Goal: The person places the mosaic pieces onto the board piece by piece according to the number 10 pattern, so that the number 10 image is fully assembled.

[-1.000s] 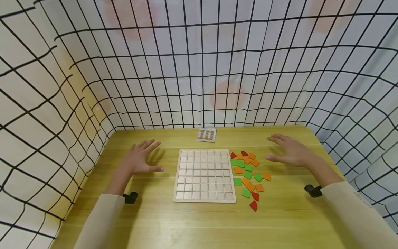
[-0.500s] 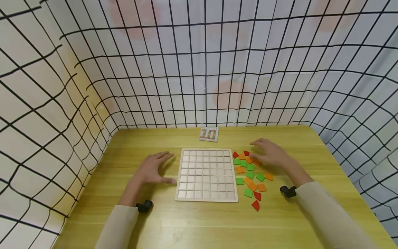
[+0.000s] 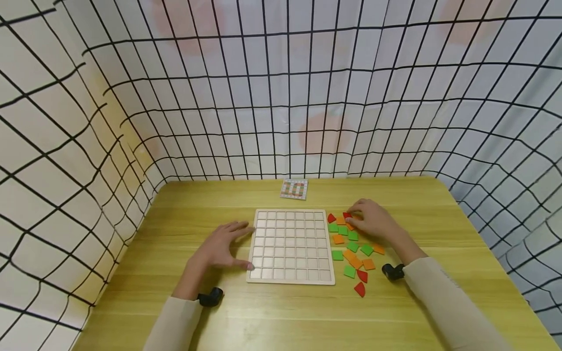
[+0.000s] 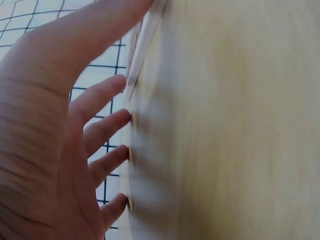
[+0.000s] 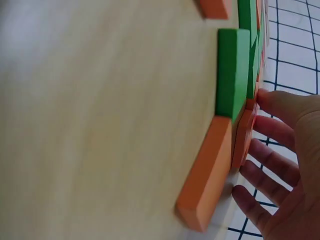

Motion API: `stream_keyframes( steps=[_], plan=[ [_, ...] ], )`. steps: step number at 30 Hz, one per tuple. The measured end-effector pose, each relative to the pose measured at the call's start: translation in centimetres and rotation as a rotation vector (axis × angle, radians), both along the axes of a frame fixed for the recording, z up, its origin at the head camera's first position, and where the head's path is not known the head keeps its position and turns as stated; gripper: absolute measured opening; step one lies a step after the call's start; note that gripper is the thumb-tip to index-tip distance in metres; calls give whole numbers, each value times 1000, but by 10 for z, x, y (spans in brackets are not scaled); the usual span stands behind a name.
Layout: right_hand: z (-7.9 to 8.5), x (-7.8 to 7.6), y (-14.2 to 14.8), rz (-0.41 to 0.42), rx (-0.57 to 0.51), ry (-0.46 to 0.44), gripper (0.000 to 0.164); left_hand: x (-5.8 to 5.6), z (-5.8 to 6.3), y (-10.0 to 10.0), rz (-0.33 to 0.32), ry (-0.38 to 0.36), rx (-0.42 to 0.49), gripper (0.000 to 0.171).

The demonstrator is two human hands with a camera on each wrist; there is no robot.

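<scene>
Head view: your left hand [image 3: 219, 247] is at the board [image 3: 291, 247], your right hand [image 3: 374, 222] at coloured tiles [image 3: 352, 247]; on these 2, the grip is apart.

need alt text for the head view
The right hand is at scattered red, orange and green tiles, right of a grid board; the left hand is at the board's left edge. A small patterned card lies beyond.

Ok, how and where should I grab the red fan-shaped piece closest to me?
I'd pinch the red fan-shaped piece by opposite side edges, coming down from the near right with the right hand. It lies flat, so its edges look like the likely hold; bare table shows on that side, while another red piece sits close on its far side.
</scene>
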State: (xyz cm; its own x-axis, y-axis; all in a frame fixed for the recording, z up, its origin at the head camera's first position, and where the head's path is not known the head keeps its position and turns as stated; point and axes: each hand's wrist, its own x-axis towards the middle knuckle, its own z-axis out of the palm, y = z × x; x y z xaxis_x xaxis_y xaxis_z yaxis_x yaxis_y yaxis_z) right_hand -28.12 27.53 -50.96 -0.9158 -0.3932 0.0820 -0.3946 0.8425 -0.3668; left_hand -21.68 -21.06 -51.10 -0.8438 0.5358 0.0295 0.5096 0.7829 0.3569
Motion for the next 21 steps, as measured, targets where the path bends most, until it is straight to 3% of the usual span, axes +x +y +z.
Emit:
stream_keyframes(
  steps=[9, 21],
  plan=[
    [2, 1, -6, -95, -64, -50, 35, 3, -1, 2, -12, -14, 15, 104],
    [-4, -2, -7, -85, -150, -61, 34, 5, -1, 3, -23, 4, 23, 109]
  ],
)
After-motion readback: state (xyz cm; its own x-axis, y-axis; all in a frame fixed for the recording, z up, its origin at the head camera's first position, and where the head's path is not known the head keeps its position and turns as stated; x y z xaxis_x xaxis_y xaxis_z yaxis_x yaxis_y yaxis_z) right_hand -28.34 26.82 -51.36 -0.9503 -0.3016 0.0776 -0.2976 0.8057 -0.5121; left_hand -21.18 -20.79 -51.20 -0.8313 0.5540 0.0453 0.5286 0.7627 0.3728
